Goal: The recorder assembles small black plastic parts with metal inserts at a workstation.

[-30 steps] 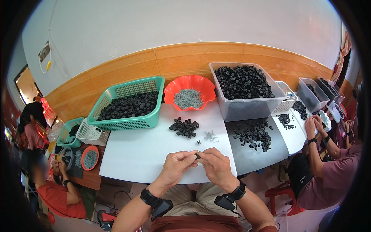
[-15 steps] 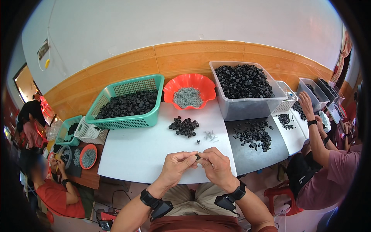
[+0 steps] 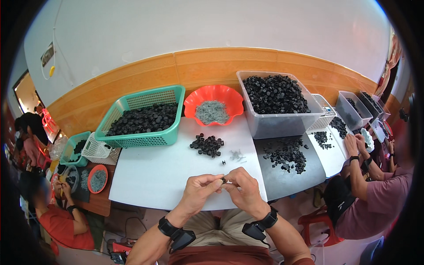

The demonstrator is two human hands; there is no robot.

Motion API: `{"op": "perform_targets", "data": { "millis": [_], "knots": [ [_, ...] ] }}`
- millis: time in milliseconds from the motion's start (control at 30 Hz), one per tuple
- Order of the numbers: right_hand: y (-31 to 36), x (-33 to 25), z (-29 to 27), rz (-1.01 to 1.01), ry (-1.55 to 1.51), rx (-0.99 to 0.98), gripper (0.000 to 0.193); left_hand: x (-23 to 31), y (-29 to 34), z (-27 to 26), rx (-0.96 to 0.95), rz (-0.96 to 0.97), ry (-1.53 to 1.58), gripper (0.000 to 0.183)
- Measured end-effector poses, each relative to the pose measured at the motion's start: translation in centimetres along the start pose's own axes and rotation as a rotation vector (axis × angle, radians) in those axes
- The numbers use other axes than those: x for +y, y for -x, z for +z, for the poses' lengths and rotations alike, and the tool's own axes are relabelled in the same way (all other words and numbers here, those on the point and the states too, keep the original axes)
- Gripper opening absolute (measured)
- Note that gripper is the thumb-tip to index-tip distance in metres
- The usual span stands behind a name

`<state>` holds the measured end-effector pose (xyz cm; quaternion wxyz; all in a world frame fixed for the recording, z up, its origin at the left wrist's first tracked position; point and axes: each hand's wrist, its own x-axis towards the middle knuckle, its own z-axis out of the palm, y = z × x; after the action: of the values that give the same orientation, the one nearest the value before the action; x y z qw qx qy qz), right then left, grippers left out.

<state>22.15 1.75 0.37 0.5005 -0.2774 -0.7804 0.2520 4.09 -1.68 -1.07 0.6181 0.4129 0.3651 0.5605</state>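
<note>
Close to the front of the white table top [image 3: 145, 176], my left hand [image 3: 198, 191] pinches a small black plastic part [image 3: 224, 180] between thumb and fingertips. My right hand [image 3: 244, 187] meets it from the other side, its thumb and forefinger closed on the same part. Fingers cover most of the piece. Just beyond them stands one loose black part [image 3: 224, 163], beside a few thin metal pins [image 3: 237, 155]. Farther off is a small heap of black parts [image 3: 206, 145].
A green basket [image 3: 172, 139] of black caps, a red scalloped bowl [image 3: 192, 106] of metal pins and a clear bin [image 3: 282, 126] of black parts line the back. More black parts [image 3: 287, 155] lie on a dark board at right. People work at both sides.
My hands stay pinched together on the black part, with hardly any shift. The whole view has slid slightly left. The co-worker at right has lowered a raised hand to the table.
</note>
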Motion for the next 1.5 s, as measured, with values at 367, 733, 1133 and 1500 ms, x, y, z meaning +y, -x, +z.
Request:
{"op": "perform_targets", "data": {
  "millis": [367,733,1133,1500],
  "knots": [
    [0.0,-0.3,-0.5,0.051,-0.079,-0.107,0.033,0.7,0.0,0.1,-0.034,-0.016,0.138,0.027],
    [-0.1,-0.4,-0.8,0.083,-0.101,-0.132,0.024,1.0,0.0,0.2,-0.061,-0.051,0.081,0.028],
    [-0.1,-0.8,-0.5,0.103,-0.116,-0.073,0.023,0.5,-0.1,-0.1,-0.079,-0.029,0.106,0.021],
    [-0.3,1.5,-1.4,0.154,0.033,0.131,0.019,0.3,0.0,0.1,0.008,0.047,0.151,0.024]
  ]
}}
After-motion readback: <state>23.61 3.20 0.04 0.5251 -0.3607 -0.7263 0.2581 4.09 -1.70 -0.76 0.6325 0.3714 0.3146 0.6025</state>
